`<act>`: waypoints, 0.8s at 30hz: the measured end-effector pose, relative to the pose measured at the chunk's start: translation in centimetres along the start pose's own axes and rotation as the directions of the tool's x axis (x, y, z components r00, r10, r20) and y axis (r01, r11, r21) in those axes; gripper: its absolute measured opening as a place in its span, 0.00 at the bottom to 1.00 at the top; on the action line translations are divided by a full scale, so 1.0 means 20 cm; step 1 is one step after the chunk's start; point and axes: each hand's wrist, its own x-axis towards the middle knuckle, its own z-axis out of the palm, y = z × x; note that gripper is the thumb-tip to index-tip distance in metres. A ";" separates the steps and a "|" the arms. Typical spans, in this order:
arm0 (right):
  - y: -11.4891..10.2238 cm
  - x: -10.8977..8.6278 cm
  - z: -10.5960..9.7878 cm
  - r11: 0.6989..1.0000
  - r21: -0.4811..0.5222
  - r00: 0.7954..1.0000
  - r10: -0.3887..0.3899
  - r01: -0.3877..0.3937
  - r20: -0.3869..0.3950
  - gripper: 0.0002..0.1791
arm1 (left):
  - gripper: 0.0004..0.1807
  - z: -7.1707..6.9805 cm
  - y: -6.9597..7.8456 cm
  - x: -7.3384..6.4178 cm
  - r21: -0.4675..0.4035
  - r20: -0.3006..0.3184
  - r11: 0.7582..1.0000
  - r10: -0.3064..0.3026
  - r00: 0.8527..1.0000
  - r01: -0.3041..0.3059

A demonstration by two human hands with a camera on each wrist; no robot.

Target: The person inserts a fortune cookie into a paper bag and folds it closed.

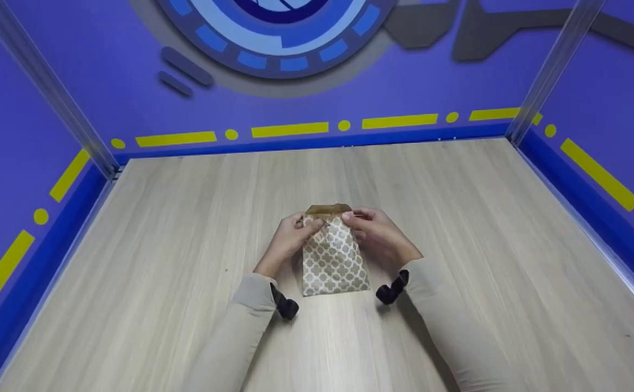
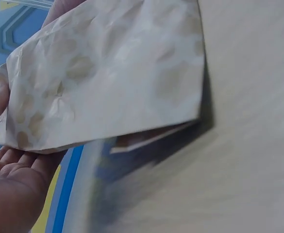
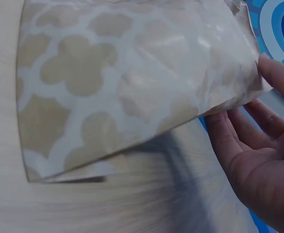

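A small paper bag (image 1: 334, 261), tan with a white lattice pattern, is held in the middle of the table with its mouth end away from the body. Its plain brown inner side (image 1: 328, 209) shows at that far end. My left hand (image 1: 290, 239) pinches the bag's upper left edge, thumb on the printed face and fingers (image 2: 15, 167) underneath. At the upper right edge my right hand (image 1: 379, 231) grips likewise, its thumb (image 3: 277, 73) on the rim. Both wrist views show the bag's near end close over the table, with a shadow under it.
The pale wood table (image 1: 186, 228) stretches around the bag on all sides. Blue printed walls (image 1: 317, 103) with yellow dashes rise at its back, left and right edges. Black straps with small wrist cameras (image 1: 287, 307) sit at both cuffs.
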 end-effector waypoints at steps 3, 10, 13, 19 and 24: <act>0.00 0.00 0.00 0.999 -0.027 1.000 -0.024 0.024 -0.006 0.26 | 0.13 0.01 -0.03 0.01 -0.005 -0.033 1.000 0.024 0.999 -0.025; 0.00 0.00 0.02 0.999 -0.043 0.998 -0.023 0.020 -0.056 0.19 | 0.18 0.02 -0.06 0.02 0.023 -0.082 0.999 0.045 0.996 -0.043; -0.01 0.00 0.02 0.998 -0.068 0.996 -0.016 0.010 -0.090 0.16 | 0.18 0.01 -0.06 0.02 0.032 -0.091 0.999 0.044 0.995 -0.041; -0.01 0.00 0.02 0.995 -0.104 0.992 -0.010 -0.003 -0.123 0.12 | 0.18 0.01 -0.05 0.01 0.006 -0.112 1.000 0.007 0.994 -0.006; -0.02 0.01 0.01 0.997 -0.082 0.993 -0.008 -0.001 -0.118 0.10 | 0.11 0.00 -0.06 0.01 0.045 -0.131 0.999 0.026 0.991 -0.020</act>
